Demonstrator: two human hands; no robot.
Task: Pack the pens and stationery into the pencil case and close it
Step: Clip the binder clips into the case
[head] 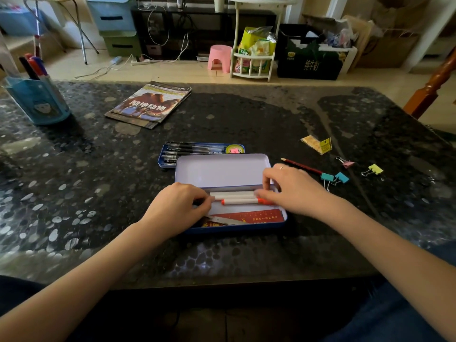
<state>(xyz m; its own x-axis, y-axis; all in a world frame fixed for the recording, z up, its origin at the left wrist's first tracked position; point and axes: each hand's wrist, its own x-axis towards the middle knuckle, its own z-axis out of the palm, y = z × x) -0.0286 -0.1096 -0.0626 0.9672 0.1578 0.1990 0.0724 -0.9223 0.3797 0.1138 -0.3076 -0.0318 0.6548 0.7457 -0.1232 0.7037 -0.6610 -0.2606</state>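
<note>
A blue tin pencil case (246, 228) lies open before me, its pale lid (219, 170) propped up at the back. Inside lie two white pens (237, 198), one with orange ends, a red ruler (259, 216) and a metal blade-like tool (225, 220). My left hand (179, 208) pinches the pens' left ends. At their right ends my right hand (293, 187) holds them with curled fingers. Behind the lid sits a blue inner tray (165, 159) with several black pens and a tape roll (234, 149).
To the right on the dark table lie a red pencil (301, 166), two teal binder clips (335, 179), a pink clip (347, 163), a yellow clip (374, 169) and a yellow packet (317, 143). Magazines (150, 103) and a blue pen holder (39, 99) stand further back left.
</note>
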